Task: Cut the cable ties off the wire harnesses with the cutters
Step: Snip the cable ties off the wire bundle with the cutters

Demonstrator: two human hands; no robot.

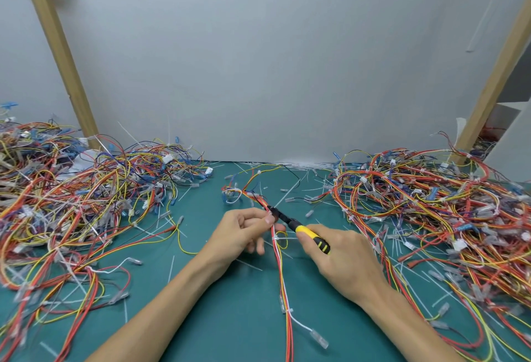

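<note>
Teal-matted bench (230,318). Red-yellow-white wire harness (281,275) runs up its middle, with a tangled multicolour left heap (71,203) and right heap (431,218) either side of harness. On harness: left hand (241,232) pinching it, right hand (344,258) wrapped round yellow-black-handled cutters (301,229), nose at harness above thumb. Mid-snip, I reckon. White cable tie (276,238) just below pinch looks next; catch tie only, not wires.

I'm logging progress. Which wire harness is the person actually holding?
The lone red, yellow and white wire harness mid-mat, pinched by the left hand, yellow-handled cutters at it; the tangled left heap and right heap lie untouched.
</note>
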